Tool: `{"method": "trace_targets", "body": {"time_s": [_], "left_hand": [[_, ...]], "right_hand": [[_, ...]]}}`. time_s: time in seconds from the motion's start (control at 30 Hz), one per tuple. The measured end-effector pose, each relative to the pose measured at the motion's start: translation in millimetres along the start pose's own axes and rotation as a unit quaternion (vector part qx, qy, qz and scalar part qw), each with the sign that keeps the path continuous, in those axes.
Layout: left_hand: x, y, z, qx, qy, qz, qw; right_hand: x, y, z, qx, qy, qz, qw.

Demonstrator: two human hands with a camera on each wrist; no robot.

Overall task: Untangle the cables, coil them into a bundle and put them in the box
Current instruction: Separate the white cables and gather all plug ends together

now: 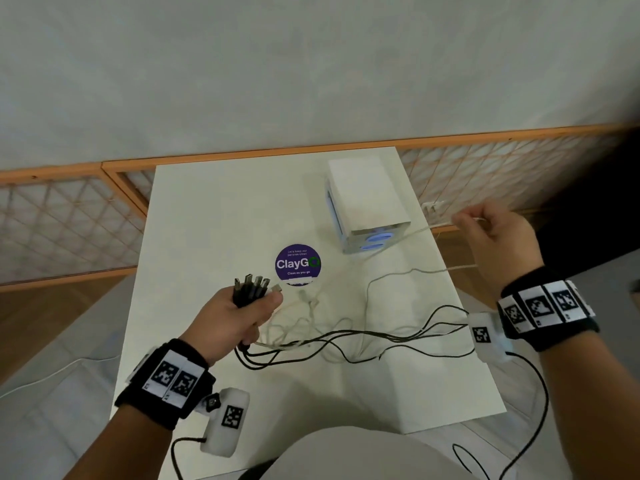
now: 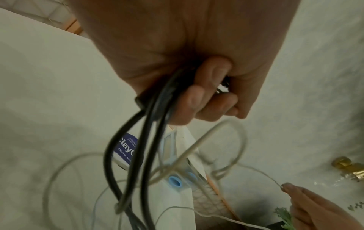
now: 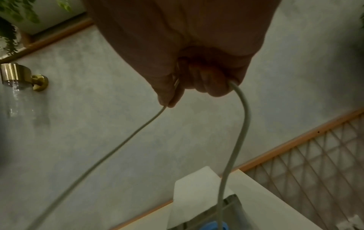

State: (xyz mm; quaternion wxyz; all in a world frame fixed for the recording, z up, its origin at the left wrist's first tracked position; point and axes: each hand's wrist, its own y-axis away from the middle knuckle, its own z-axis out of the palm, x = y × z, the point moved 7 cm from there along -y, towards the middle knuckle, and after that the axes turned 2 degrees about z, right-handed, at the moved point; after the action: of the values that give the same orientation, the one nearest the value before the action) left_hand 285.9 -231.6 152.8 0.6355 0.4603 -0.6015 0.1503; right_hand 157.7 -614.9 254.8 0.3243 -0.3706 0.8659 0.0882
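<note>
Two hands split the job: left hand [image 1: 239,315] clamps the black cables' [image 1: 346,336] plug ends as anchor near the closed white box [image 1: 367,199]; right hand [image 1: 495,237] pinches the thin white cable [image 1: 391,275], drawing it clear.

A white table [image 1: 214,216] stands against a wood-framed lattice screen [image 1: 69,220] below a pale grey wall [image 1: 311,64]; a brass wall fitting [image 3: 23,76] gleams.

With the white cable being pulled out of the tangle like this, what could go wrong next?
The white cable in the right hand still loops through the black cables, so pulling may tighten a knot. It runs past the box and might drag it. The left hand could lose plugs.
</note>
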Motion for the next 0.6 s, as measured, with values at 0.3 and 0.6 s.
{"method": "trace_targets", "body": {"time_s": [0.3, 0.6], "left_hand": [[4.8, -3.7, 24.2, 0.033, -0.027, 0.021, 0.999], [39.0, 0.2, 103.4, -0.111, 0.016, 0.092, 0.989]], "right_hand": [[-32.9, 50.0, 0.9, -0.094, -0.068, -0.072, 0.991], [-141.8, 118.3, -17.2, -0.114, -0.090, -0.285, 0.947]]}}
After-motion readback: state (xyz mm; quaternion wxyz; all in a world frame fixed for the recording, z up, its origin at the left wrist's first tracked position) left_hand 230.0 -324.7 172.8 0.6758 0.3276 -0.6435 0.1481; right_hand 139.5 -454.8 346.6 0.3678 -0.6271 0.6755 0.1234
